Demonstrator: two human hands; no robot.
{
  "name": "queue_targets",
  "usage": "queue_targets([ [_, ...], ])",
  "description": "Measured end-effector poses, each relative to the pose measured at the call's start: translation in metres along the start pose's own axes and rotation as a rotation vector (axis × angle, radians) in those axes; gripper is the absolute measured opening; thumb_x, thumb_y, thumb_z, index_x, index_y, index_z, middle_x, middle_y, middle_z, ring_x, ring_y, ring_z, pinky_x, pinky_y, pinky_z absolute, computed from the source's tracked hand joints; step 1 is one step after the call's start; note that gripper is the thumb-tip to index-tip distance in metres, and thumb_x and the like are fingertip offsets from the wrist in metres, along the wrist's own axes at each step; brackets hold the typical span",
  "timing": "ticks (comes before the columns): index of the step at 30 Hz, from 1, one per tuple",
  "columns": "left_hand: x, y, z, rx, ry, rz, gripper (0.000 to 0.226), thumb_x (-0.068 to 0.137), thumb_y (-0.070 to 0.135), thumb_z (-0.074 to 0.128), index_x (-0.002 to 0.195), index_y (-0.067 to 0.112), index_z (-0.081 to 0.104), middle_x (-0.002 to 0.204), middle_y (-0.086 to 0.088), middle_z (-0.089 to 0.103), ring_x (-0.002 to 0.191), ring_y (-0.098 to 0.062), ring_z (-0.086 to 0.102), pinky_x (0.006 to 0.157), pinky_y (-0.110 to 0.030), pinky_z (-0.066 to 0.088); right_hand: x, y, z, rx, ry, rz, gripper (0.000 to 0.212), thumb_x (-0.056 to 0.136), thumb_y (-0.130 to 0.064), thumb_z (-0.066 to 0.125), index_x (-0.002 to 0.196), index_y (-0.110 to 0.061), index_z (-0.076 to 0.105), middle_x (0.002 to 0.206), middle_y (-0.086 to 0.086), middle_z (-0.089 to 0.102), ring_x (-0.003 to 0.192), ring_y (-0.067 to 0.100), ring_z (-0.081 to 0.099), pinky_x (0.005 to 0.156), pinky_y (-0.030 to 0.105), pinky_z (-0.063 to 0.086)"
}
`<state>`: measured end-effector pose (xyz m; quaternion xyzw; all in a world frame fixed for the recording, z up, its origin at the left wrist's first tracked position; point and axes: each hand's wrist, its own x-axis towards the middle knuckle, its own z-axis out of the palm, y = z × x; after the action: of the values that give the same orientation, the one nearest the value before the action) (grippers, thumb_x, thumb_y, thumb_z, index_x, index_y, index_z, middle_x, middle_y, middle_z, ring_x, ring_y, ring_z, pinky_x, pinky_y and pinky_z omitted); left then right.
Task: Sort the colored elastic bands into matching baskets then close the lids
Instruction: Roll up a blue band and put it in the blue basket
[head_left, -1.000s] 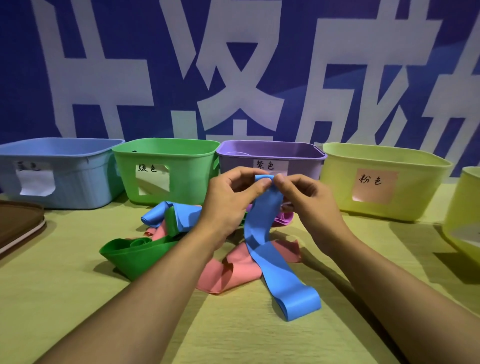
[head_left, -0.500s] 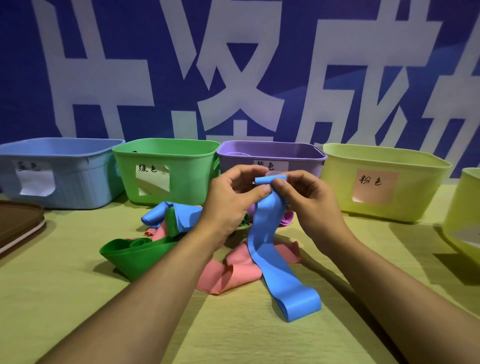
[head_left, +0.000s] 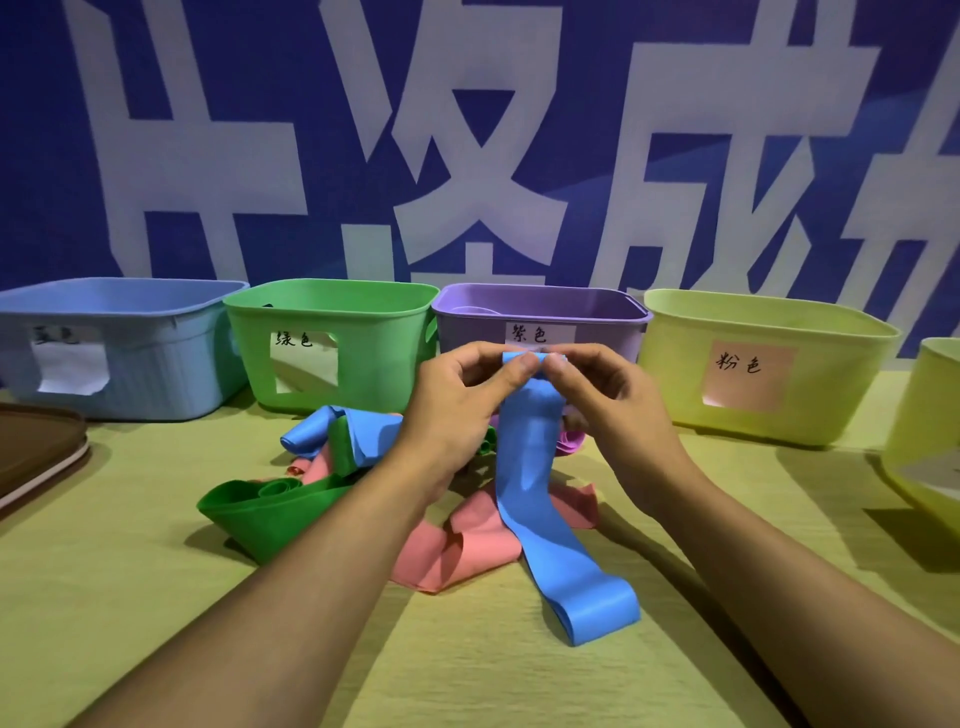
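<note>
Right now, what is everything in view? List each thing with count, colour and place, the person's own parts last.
blue basket: 1, light blue, far left of the row.
green basket: 1, green, second from left.
purple basket: 1, purple, centre, behind the hands.
yellow basket: 1, yellow-green, pink label, right of purple.
cut-off basket: 1, yellow-green, right edge.
lid: 1, brown, left edge.
held blue band: 1, blue, hanging to the table.
band pile: blue, green, pink, magenta; count unclear.
banner: 1, blue and white, behind.
left hand: pinches band's top.
right hand: pinches band's top.
</note>
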<state>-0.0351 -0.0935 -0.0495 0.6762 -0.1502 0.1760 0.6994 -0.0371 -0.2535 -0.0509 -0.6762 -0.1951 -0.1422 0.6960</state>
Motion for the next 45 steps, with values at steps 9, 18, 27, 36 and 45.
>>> queue_targets([
  [9,-0.001,0.001,0.000,-0.015,-0.040,0.027,0.016,0.090,0.004,0.074,0.104,0.012,0.074,0.105,-0.009,0.079,0.096,-0.014,0.073,0.091,-0.031,0.060,0.002,0.000,0.000,-0.030,0.067,0.029,0.030,0.097,-0.036,0.064,0.088,-0.010,0.075,0.070,0.004,0.069,0.059,0.011,0.061,0.052,0.023,0.051],
  [18,0.001,-0.003,-0.002,-0.018,-0.025,-0.015,0.020,0.090,0.005,0.076,0.107,0.016,0.075,0.109,-0.010,0.077,0.110,-0.031,0.071,0.097,-0.048,0.059,0.002,0.005,-0.002,-0.079,0.041,-0.048,0.011,0.094,-0.026,0.067,0.096,-0.018,0.074,0.080,-0.007,0.075,0.068,0.001,0.067,0.057,0.017,0.051],
  [27,0.001,-0.003,0.002,-0.042,-0.023,-0.166,0.025,0.096,0.037,0.068,0.100,0.014,0.078,0.100,-0.011,0.079,0.105,-0.032,0.074,0.099,-0.054,0.056,0.003,0.008,-0.003,-0.092,0.013,-0.118,0.008,0.096,-0.020,0.068,0.103,-0.020,0.073,0.094,0.001,0.077,0.083,0.012,0.072,0.063,0.021,0.054],
  [36,0.002,-0.006,0.000,-0.019,-0.024,-0.114,0.019,0.096,0.013,0.070,0.111,0.003,0.074,0.107,-0.014,0.078,0.106,-0.025,0.074,0.098,-0.043,0.058,0.004,0.010,-0.003,-0.073,0.003,-0.052,0.017,0.092,-0.028,0.072,0.108,-0.022,0.073,0.096,-0.003,0.076,0.086,0.011,0.070,0.064,0.019,0.052],
  [45,0.003,-0.010,0.001,-0.021,-0.062,-0.085,0.017,0.093,0.002,0.070,0.110,0.004,0.072,0.109,-0.015,0.077,0.100,-0.020,0.072,0.093,-0.035,0.059,0.003,0.007,-0.003,-0.126,0.055,0.085,0.042,0.090,-0.054,0.062,0.093,-0.015,0.078,0.086,0.010,0.076,0.076,0.021,0.069,0.064,0.032,0.056],
])
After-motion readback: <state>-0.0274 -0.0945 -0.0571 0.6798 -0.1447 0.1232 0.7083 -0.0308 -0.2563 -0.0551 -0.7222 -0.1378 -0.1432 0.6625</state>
